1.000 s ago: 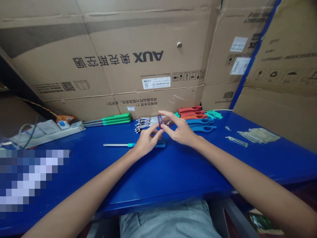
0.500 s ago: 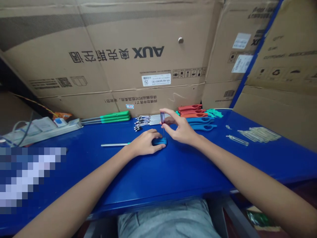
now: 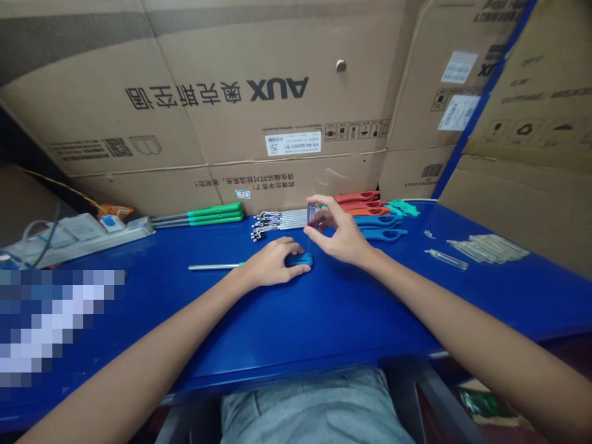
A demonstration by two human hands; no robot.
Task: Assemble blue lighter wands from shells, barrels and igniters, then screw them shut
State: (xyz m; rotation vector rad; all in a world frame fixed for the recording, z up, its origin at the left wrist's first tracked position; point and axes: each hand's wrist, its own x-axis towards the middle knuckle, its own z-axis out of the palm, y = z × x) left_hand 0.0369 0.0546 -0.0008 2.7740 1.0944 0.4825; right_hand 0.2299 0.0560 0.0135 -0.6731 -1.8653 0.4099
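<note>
My left hand (image 3: pixel 272 263) lies over a blue tool handle (image 3: pixel 300 261), its fingers curled onto it. A long steel shaft (image 3: pixel 215 266) runs left from that handle through a teal collar. My right hand (image 3: pixel 340 231) pinches a small screwdriver with a clear, reddish-purple handle (image 3: pixel 312 216) between thumb and fingers. Its thin shaft (image 3: pixel 308 242) points straight down, and its tip sits at or just above the blue handle. I cannot tell whether they touch.
On the blue bench (image 3: pixel 319 324) lie a bundle of wire-ended metal parts (image 3: pixel 280 221), green-handled tools (image 3: pixel 198 216), red-handled tools (image 3: pixel 361 203), blue-handled tools (image 3: pixel 382 227) and clear tubes (image 3: pixel 488 246). A power strip (image 3: pixel 87 231) lies left. Cardboard boxes (image 3: pixel 217 92) stand behind.
The left hand has gone from pinching near the small screwdriver to covering the blue handle. The right hand has turned the small screwdriver upright and shifted slightly up and right.
</note>
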